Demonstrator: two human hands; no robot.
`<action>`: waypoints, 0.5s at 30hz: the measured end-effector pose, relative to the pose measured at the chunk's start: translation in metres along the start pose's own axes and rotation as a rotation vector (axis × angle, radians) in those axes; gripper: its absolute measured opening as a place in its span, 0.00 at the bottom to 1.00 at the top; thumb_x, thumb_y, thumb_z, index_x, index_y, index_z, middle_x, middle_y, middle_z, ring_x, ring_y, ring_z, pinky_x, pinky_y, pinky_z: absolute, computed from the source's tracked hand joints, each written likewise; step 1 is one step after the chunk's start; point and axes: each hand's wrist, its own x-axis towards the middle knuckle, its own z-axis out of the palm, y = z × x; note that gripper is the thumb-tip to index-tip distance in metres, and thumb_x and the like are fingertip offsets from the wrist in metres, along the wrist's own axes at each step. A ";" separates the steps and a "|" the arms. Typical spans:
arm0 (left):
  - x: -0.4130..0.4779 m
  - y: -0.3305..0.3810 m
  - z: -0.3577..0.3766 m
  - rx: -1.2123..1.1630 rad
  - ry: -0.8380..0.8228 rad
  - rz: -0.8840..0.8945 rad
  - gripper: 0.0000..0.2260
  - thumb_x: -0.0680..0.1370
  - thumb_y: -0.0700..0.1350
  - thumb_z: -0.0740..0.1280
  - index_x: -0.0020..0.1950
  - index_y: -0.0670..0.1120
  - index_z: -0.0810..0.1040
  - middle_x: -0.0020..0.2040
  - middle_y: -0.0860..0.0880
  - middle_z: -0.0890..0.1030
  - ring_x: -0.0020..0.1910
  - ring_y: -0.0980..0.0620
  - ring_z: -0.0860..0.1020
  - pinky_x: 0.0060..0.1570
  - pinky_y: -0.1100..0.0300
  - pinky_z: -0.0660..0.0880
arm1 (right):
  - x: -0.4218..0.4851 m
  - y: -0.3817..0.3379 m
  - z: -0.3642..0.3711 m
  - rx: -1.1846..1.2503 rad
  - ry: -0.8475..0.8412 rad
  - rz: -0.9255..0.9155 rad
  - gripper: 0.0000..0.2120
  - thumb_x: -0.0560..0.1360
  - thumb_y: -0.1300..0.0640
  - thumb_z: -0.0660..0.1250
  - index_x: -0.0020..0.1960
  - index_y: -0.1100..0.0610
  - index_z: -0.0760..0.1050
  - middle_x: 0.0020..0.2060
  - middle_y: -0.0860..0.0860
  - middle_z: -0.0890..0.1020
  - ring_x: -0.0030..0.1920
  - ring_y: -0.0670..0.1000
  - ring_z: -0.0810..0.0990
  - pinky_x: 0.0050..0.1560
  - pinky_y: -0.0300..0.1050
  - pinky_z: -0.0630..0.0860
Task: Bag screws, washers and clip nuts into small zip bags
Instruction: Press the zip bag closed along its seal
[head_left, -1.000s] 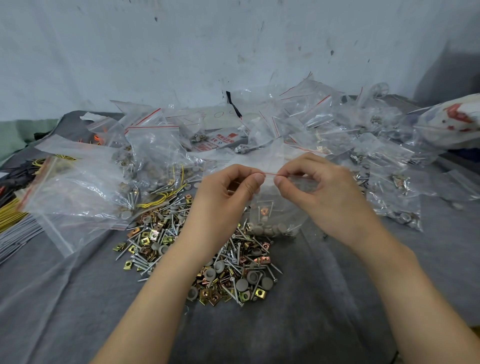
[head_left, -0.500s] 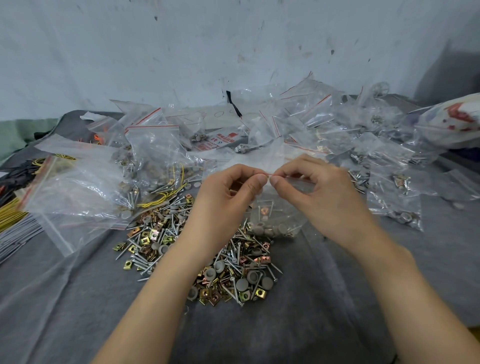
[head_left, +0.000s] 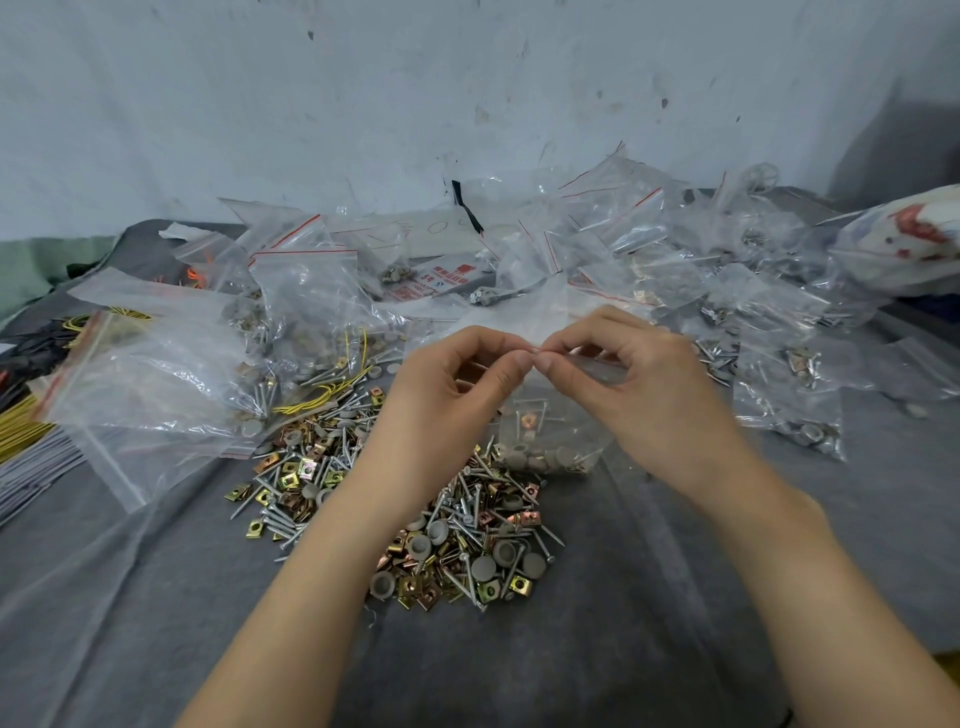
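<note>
— Pinching grips on both sides: the left hand (head_left: 447, 400) and the right hand (head_left: 644, 395) each held the top edge of the small zip bag (head_left: 558, 434) between thumb and forefinger. Both grips were narrow, with the fingertips nearly meeting just above the centre of the frame.

— Where was the bag itself?

— It hung below the two hands at the centre of the frame. Its bottom was down by the grey surface (head_left: 649, 613), at the upper right edge of the loose pile (head_left: 483, 525). Whether it touched the cloth could not be told.

— What did it hold?

— Grey washers (head_left: 535, 457) lay at its bottom, with a few screws (head_left: 541, 410) and one coppery clip nut (head_left: 527, 422) above them.

— And the pile?

— The same three kinds of part lay mixed on the surface at lower centre, partly hidden by the left forearm.

— What lay around it?

— At centre left was a large clear bag (head_left: 156, 374) with a red strip, and yellow wires (head_left: 317, 401) lay just beside it. Many filled zip bags (head_left: 727, 291) were heaped across the upper right, near the pale wall (head_left: 363, 104). Among them at upper centre sat a red-printed packet (head_left: 447, 275). A white bag with red marks (head_left: 904, 249) lay at the right edge.
</note>
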 end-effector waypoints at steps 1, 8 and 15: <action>0.000 0.000 0.000 0.001 -0.004 0.003 0.03 0.79 0.44 0.69 0.49 0.50 0.83 0.36 0.58 0.81 0.37 0.52 0.78 0.41 0.58 0.76 | 0.000 0.000 -0.001 0.007 -0.010 0.005 0.01 0.76 0.50 0.73 0.47 0.45 0.82 0.44 0.40 0.81 0.47 0.45 0.80 0.47 0.30 0.70; 0.000 -0.003 0.001 0.081 -0.005 0.030 0.03 0.80 0.45 0.68 0.48 0.52 0.81 0.39 0.55 0.81 0.37 0.60 0.76 0.39 0.61 0.75 | -0.003 -0.001 -0.004 -0.015 -0.028 0.014 0.02 0.76 0.49 0.73 0.46 0.43 0.81 0.44 0.40 0.82 0.48 0.43 0.80 0.48 0.28 0.69; 0.001 -0.006 0.003 0.141 0.040 0.055 0.03 0.80 0.47 0.67 0.47 0.52 0.80 0.39 0.58 0.80 0.36 0.61 0.75 0.37 0.58 0.76 | -0.001 -0.002 0.000 -0.043 -0.013 0.009 0.01 0.77 0.49 0.72 0.46 0.46 0.81 0.44 0.40 0.81 0.48 0.43 0.79 0.47 0.29 0.69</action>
